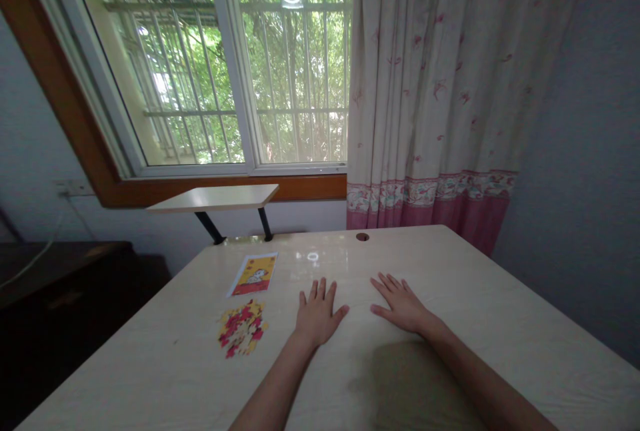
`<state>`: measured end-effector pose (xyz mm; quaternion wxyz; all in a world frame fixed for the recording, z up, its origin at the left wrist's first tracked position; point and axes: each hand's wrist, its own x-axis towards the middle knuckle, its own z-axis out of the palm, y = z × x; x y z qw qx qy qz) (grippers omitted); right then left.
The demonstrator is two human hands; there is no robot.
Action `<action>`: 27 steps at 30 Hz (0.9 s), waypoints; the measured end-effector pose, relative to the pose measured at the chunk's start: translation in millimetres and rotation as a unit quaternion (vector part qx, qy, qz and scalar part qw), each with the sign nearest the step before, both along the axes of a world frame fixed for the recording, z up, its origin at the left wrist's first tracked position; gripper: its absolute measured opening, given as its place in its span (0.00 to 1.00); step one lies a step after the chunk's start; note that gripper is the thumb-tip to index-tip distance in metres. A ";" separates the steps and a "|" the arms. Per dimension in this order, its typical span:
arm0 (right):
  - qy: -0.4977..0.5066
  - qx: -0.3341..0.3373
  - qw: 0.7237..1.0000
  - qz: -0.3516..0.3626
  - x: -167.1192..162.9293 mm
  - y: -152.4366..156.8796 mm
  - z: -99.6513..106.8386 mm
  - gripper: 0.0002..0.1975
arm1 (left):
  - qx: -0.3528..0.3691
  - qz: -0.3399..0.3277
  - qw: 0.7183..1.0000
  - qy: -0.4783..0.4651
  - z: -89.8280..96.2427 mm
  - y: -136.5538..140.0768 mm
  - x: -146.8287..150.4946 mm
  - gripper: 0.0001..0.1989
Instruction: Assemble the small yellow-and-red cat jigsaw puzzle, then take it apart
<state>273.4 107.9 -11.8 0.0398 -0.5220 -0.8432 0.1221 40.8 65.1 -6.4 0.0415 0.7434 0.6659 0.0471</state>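
My left hand [317,316] lies palm down on the pale table [165,364], fingers spread, holding nothing. To its right, my right hand [400,304] rests flat in the same way, with a gap of bare tabletop between the two thumbs. Left of my left hand is a loose pile of jigsaw puzzle pieces [243,329] in red, yellow and cream. Just behind the pile lies a picture card [254,275] with a yellow and red print of a cartoon figure. Neither hand touches the pieces or the card.
A small raised shelf [220,197] on black legs stands at the table's back left corner. Near the back edge is a round cable hole [363,237]. Behind the table are a barred window and a patterned curtain [430,84]. A dark piece of furniture [65,311] stands at left.
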 end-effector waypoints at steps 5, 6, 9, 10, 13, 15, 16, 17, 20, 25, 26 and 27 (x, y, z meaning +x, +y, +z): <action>0.001 -0.006 1.000 0.001 0.4 2.0 -2.2 0.42 | 0.001 0.004 1.000 0.002 0.0 -0.8 0.1 0.36; 0.000 -0.008 1.000 0.001 0.5 2.5 -2.5 0.42 | 0.002 0.003 1.000 0.003 0.0 -0.8 0.1 0.36; 0.001 -0.009 1.000 0.002 0.6 3.4 -2.9 0.42 | 0.003 0.003 1.000 0.003 0.0 -0.7 0.2 0.36; 0.001 -0.009 1.000 0.001 0.6 3.5 -2.9 0.42 | 0.002 0.004 1.000 0.003 0.1 -0.8 0.2 0.35; 0.000 -0.013 1.000 -0.001 0.1 2.8 -2.0 0.42 | -0.001 0.004 1.000 0.007 0.7 -1.2 0.1 0.35; -0.001 -0.015 1.000 -0.002 -0.4 1.7 -0.7 0.41 | -0.002 0.004 1.000 0.011 0.8 -1.4 0.3 0.35; -0.001 -0.016 1.000 -0.002 -0.7 1.1 0.2 0.41 | -0.002 0.004 1.000 0.013 0.6 -1.4 0.6 0.35; -0.002 -0.017 1.000 -0.003 -1.1 0.4 1.0 0.41 | -0.003 0.003 1.000 0.015 0.4 -1.3 1.1 0.35; -0.003 -0.015 1.000 -0.006 -2.4 -1.0 3.1 0.40 | 0.006 -0.004 1.000 0.021 1.9 -0.8 2.9 0.35; 0.002 0.003 1.000 -0.011 -7.8 -1.5 4.3 0.36 | -0.003 -0.077 0.997 0.024 24.7 -6.6 -11.9 0.25; 0.006 0.010 1.000 0.000 -10.2 -1.8 4.7 0.34 | -0.009 -0.102 0.994 0.020 31.9 -9.8 -21.5 0.22; 0.010 0.019 1.000 0.017 -13.4 -2.5 5.4 0.32 | -0.009 -0.117 0.993 0.014 39.0 -13.6 -34.2 0.21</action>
